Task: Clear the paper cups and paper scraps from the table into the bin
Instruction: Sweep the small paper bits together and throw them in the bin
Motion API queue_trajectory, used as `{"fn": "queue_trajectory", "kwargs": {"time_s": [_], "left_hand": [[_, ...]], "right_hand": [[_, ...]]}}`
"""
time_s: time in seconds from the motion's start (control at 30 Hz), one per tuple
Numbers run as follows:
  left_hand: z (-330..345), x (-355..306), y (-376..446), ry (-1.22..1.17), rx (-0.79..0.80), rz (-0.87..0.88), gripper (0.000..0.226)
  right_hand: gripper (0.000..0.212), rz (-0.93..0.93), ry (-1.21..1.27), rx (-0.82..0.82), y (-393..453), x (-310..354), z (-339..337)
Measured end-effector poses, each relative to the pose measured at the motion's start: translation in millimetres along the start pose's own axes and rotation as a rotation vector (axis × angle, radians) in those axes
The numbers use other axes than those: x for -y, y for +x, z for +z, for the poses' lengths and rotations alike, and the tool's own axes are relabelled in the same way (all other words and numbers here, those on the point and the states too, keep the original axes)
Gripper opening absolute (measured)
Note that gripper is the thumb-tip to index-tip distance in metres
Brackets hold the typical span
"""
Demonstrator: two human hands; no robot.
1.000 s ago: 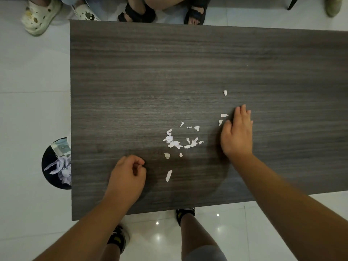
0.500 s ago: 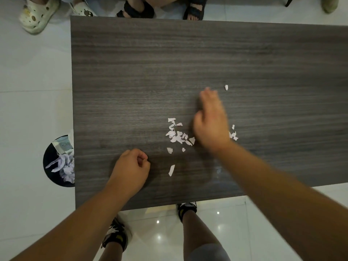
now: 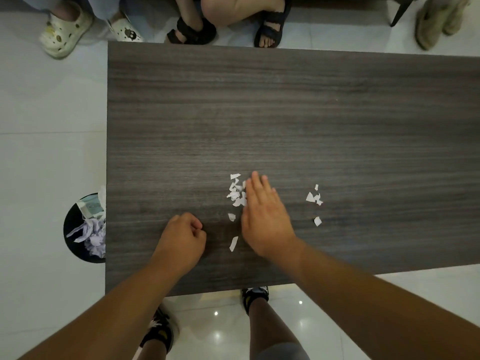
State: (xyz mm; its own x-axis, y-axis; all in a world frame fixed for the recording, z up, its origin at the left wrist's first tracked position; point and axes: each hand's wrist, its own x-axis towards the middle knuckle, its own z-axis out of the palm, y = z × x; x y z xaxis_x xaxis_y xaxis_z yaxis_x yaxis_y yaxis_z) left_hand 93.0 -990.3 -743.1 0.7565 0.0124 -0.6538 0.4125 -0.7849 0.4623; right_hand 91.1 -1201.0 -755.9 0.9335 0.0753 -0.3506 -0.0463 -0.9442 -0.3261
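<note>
Head view: right hand (image 3: 262, 216) flat, fingers straight, edge against the main scraps (image 3: 237, 190) mid-table (image 3: 285, 113). Left hand (image 3: 181, 236) clenched on the table; cannot tell if it holds anything. Stray scraps (image 3: 314, 198) lie well apart to the right of the right hand. Bin (image 3: 84, 229) at the table's left edge, partly under it, holding crumpled paper.

Risks: sweep may scatter light pieces or leave the strays; scraps pushed off the edge may miss the bin.

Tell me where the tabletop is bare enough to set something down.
Bare: the dark wood-grain table from its far edge down to the scraps, and its right end. Crowded: white torn paper scraps by the flat right hand, loose bits to the right, left fist.
</note>
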Motion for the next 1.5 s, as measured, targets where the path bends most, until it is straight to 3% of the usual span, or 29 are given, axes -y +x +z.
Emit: {"fn": "queue_trajectory", "kwargs": {"time_s": [0.07,0.13,0.27,0.37,0.47,0.53,0.63,0.8,0.9,0.97,1.07,1.23,1.5], "left_hand": [[-0.4,0.3,1.6,0.006,0.010,0.001,0.011],[-0.4,1.6,1.7,0.009,0.015,0.011,0.012],[2.3,7.6,-1.3,0.023,-0.014,0.063,0.020],[8.2,12.1,-3.2,-0.001,-0.068,0.111,0.021],[13.7,17.5,-4.1,-0.013,-0.119,0.160,0.018],[15.3,19.5,-4.6,-0.026,-0.126,0.167,0.017],[14.0,21.3,-5.2,-0.046,-0.120,0.179,0.017],[6.3,23.1,-5.3,-0.055,-0.086,0.228,0.020],[4.7,26.2,-5.0,-0.073,-0.065,0.234,0.023],[3.4,27.6,-6.0,-0.087,-0.051,0.232,0.024],[3.1,27.5,-8.9,-0.108,-0.054,0.254,0.022],[11.5,38.2,-10.9,-0.102,-0.128,0.368,0.013],[23.0,59.6,-12.8,-0.105,-0.188,0.491,0.020]], "right_hand": [[0.068,-0.063,0.083,-0.023,-9.8,-4.3,-0.4],[0.062,-0.009,0.228,-0.159,-12.5,-29.0,-11.5],[0.055,0.419,0.468,-0.483,-17.9,-117.6,-34.5],[0.056,0.567,0.443,-0.545,-21.6,-147.0,-23.9],[0.053,0.524,0.378,-0.595,-6.8,-131.1,-4.7],[0.050,0.399,0.387,-0.589,6.2,-97.5,6.5],[0.051,0.171,0.408,-0.475,19.7,-31.3,25.3],[0.052,0.025,0.487,-0.340,35.6,20.3,28.9],[0.049,-0.047,0.550,-0.300,27.3,23.8,25.1],[0.048,0.009,0.562,-0.416,17.8,17.7,17.5],[0.048,-0.027,0.343,-0.533,-10.2,16.9,22.2],[0.073,-0.264,0.109,-0.368,-48.1,29.2,82.3],[0.078,-0.266,-0.073,-0.578,44.4,-0.1,57.5]]}}
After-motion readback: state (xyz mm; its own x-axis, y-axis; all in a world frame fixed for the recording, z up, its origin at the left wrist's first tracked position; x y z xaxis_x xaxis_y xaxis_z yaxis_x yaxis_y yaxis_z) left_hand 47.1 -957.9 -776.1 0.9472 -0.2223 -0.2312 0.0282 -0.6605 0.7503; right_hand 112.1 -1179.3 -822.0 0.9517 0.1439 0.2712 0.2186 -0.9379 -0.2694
